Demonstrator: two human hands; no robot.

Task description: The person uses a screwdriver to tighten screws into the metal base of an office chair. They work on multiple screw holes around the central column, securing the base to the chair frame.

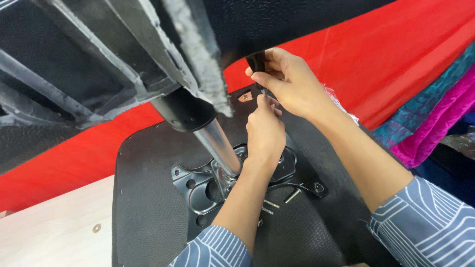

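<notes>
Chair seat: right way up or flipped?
Flipped. The seat lies underside up, its metal mounting plate and chrome column facing the camera, loose bolts resting on it.

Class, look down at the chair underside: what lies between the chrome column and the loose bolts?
In the head view, the left forearm crosses between chrome column and loose bolts.

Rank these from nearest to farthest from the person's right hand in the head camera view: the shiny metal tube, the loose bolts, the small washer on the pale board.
1. Shiny metal tube: just left of and below the right hand.
2. Loose bolts: lower down, on the black seat underside.
3. Small washer: far left, on the pale board.
</notes>
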